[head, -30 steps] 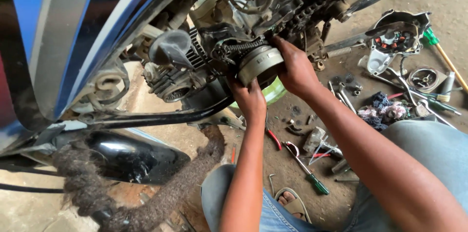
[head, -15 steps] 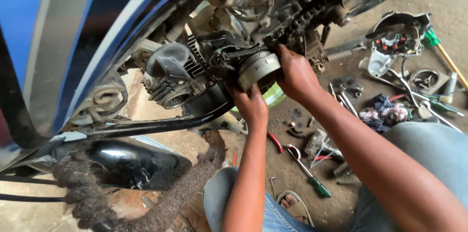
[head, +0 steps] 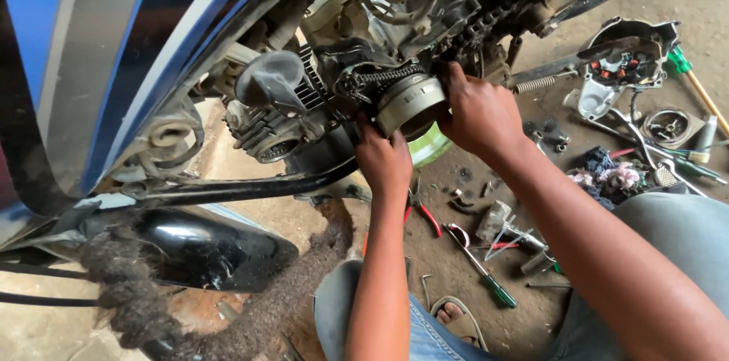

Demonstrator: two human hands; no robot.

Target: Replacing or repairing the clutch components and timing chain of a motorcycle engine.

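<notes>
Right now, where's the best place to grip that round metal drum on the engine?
Probably by its ribbed outer rim, from the open side facing the ground tools. The drum sits face-out with the chain behind it. The right hand already wraps that rim; the left hand supports from below.

Fingertips [head: 448, 76] hidden behind the round drum [head: 408, 103]
</notes>
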